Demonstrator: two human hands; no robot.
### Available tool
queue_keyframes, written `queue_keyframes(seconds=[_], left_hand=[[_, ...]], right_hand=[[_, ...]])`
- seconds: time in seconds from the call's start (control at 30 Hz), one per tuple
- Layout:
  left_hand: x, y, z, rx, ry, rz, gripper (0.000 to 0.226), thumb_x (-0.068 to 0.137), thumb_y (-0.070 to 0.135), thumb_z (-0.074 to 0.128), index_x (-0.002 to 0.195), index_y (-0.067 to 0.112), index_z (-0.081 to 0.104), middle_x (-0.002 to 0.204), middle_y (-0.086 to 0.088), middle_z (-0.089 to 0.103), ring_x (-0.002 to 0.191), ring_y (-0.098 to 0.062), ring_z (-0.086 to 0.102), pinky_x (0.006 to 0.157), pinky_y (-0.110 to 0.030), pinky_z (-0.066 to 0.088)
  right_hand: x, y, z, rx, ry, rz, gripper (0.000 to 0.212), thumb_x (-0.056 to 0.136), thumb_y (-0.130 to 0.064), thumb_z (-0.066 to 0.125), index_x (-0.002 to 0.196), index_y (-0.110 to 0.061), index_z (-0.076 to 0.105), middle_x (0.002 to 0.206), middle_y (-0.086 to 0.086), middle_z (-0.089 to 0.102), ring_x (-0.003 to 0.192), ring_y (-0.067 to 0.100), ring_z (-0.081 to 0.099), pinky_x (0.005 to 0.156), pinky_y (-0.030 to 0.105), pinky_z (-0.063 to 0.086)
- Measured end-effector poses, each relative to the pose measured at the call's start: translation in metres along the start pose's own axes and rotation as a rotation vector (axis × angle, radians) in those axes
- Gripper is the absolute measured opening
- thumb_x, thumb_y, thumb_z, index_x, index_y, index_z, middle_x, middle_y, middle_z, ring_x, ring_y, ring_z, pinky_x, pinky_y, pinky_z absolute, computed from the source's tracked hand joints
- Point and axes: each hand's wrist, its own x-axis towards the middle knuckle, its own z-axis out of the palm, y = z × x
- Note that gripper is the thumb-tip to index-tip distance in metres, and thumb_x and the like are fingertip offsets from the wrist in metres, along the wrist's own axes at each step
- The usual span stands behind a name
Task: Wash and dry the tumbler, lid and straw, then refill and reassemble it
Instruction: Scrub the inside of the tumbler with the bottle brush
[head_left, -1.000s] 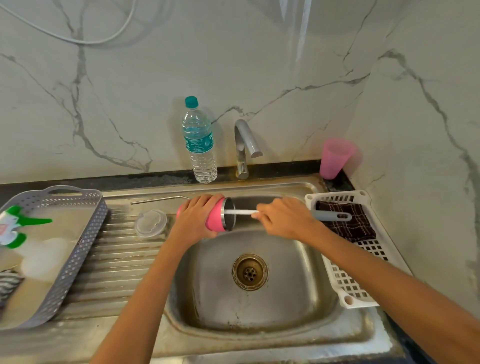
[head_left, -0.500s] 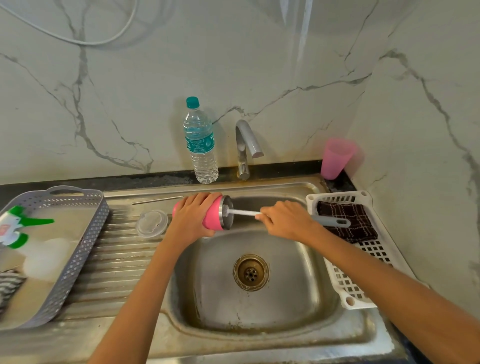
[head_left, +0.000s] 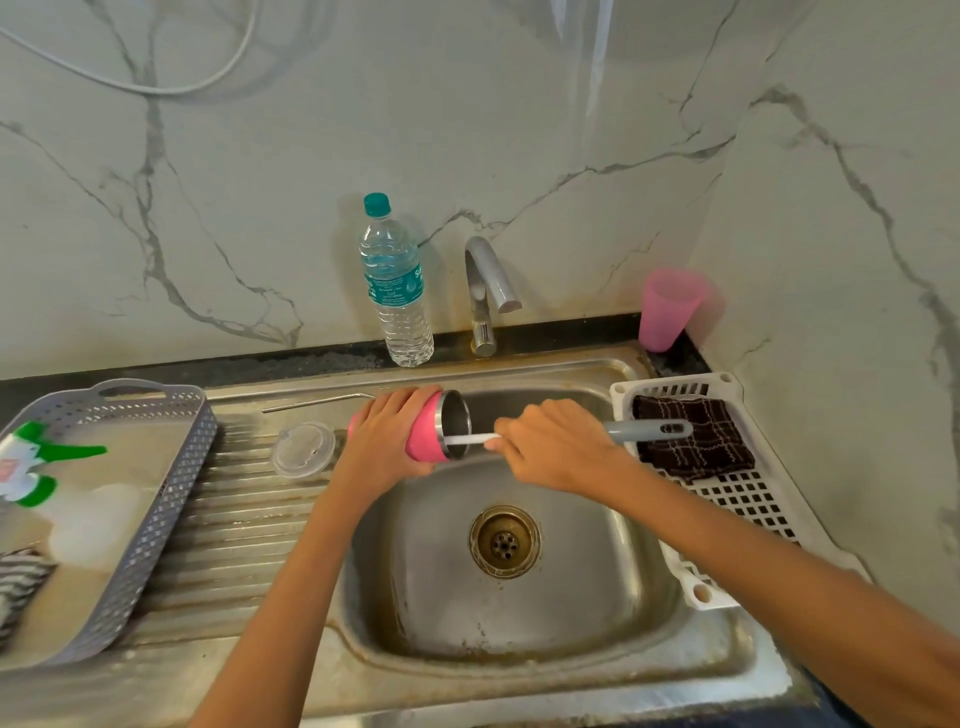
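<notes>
Over the sink (head_left: 519, 629) at mid-frame: grips the pink tumbler (head_left: 426, 436) sideways, left hand (head_left: 384, 441) curled round it; holds the brush (head_left: 649, 430) with right hand (head_left: 556, 447) wrapped on its handle, stem inside the mouth. Risks dropping the slick tumbler, or splashing the lid (head_left: 304, 449) and straw (head_left: 317, 402) lying just left on the surface.

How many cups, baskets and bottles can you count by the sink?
Cups: 2 (pink tumbler, pink plastic cup)
Baskets: 2 (grey basket, white basket)
Bottles: 2 (water bottle, spray bottle)
Total: 6
</notes>
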Motion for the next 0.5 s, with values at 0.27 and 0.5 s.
queue_keyframes(seconds=[0.27, 0.5], left_hand=[[0.001, 0.005, -0.002, 0.0, 0.032, 0.026, 0.098, 0.055, 0.041, 0.088, 0.14, 0.024, 0.042, 0.133, -0.002, 0.054, 0.119, -0.025, 0.052, 0.101, -0.046, 0.041], [0.002, 0.002, -0.002, -0.051, -0.018, 0.0, 0.098, 0.058, 0.041, 0.088, 0.142, 0.024, 0.039, 0.136, -0.002, 0.052, 0.122, -0.024, 0.05, 0.103, -0.045, 0.04]], right_hand=[[0.0, 0.001, 0.009, 0.068, -0.054, 0.079, 0.04, 0.102, -0.04, 0.03, 0.103, -0.018, 0.063, 0.066, -0.003, 0.049, 0.057, 0.017, 0.048, 0.055, 0.028, 0.037], [0.009, 0.014, -0.005, 0.092, -0.03, 0.096, 0.037, 0.102, -0.041, 0.032, 0.091, -0.02, 0.061, 0.059, -0.008, 0.042, 0.051, 0.007, 0.04, 0.05, 0.023, 0.025]])
